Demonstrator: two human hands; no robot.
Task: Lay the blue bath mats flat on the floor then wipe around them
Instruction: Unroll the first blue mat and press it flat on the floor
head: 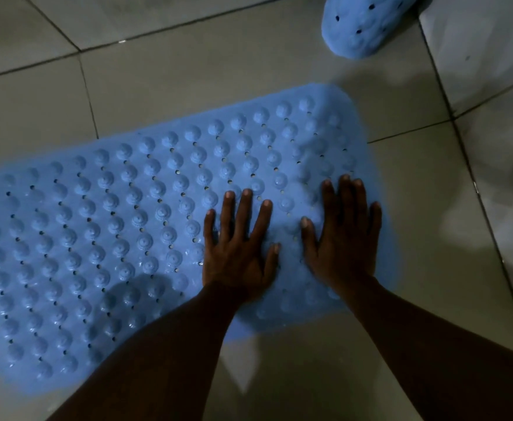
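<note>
A dimly lit floor (pixel 249 71) of pale grey tiles with dark grout lines carries a blue bath mat (pixel 112 223), spread flat and studded with rows of raised bumps and small holes. Both of a person's hands rest palm-down on the mat's right-hand part, fingers straight and spread: the left hand (pixel 238 250) nearer the middle, the right hand (pixel 342 238) just beside it toward the rounded edge. A blue perforated clog (pixel 361 22) lies on the tiles beyond the mat.
</note>
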